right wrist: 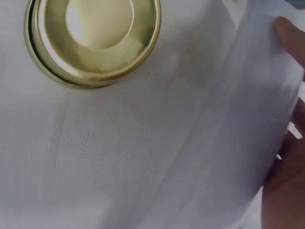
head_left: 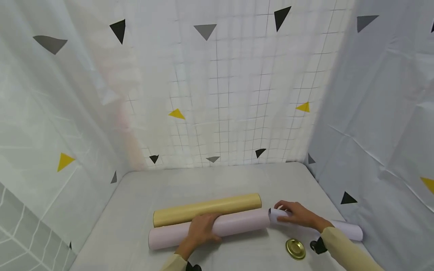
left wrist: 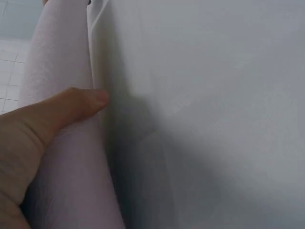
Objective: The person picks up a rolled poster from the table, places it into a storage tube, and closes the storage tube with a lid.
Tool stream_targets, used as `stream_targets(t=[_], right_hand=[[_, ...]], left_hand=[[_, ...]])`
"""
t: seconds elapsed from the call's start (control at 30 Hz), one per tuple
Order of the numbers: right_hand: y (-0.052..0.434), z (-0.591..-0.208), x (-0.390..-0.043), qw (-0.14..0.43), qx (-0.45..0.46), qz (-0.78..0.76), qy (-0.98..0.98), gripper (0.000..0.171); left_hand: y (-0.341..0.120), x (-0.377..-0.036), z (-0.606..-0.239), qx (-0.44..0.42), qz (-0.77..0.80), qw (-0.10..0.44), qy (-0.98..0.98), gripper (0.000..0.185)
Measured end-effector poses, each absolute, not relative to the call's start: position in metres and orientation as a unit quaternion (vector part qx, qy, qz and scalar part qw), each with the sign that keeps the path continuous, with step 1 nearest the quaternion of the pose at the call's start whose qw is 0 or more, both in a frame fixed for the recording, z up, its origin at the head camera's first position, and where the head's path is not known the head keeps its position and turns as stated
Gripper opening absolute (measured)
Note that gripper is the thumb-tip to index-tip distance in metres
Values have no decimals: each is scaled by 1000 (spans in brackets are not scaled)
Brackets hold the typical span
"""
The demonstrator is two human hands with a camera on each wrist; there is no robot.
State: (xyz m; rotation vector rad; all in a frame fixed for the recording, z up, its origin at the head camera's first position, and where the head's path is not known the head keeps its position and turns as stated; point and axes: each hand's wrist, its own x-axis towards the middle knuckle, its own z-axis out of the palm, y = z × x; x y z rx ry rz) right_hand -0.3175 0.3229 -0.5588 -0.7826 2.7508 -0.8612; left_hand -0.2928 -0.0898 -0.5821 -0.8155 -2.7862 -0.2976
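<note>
Gold lid [head_left: 295, 248] lies on the tabletop [head_left: 135, 226] at about 5 o'clock from the pink tube [head_left: 237, 223]. Left hand [head_left: 201, 230] curls over that tube near its middle. Right hand [head_left: 298, 214] grips a rolled white paper [head_left: 346, 229] at the tube's 3 o'clock mouth. Behind, at 12 o'clock, a yellow tube [head_left: 207, 209] lies just beside the pink one.

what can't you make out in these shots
- Head view: the paper roll end at the pink tube mouth, covered by the right hand.
- Left wrist view: left hand cut off by the edge, only the thumb shows.
- Right wrist view: gold cap cut off by the top edge.
</note>
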Motion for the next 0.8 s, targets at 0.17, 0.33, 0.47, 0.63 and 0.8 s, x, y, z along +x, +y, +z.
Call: stream_targets(t=[0.17,0.33,0.47,0.63,0.8], right_hand=[[317,-560,-321,-3,-269,-281,921,38],[306,-555,-322,-36,-283,-297,911,38],[297,-553,-321,-39,-290,-302,907,38],[289,-549,-322,-47,-297,-313,901,38],[284,-544,-324,-45,-308,-315,897,39]], left_hand=[[-88,-292,-582,-262,-85,149,-950,81],[-89,-291,-579,-248,-90,169,-950,82],[-89,-291,-578,-238,-104,175,-950,83],[-89,-292,-577,-235,-110,178,-949,82],[-89,-293,-577,-230,-109,183,-949,81]])
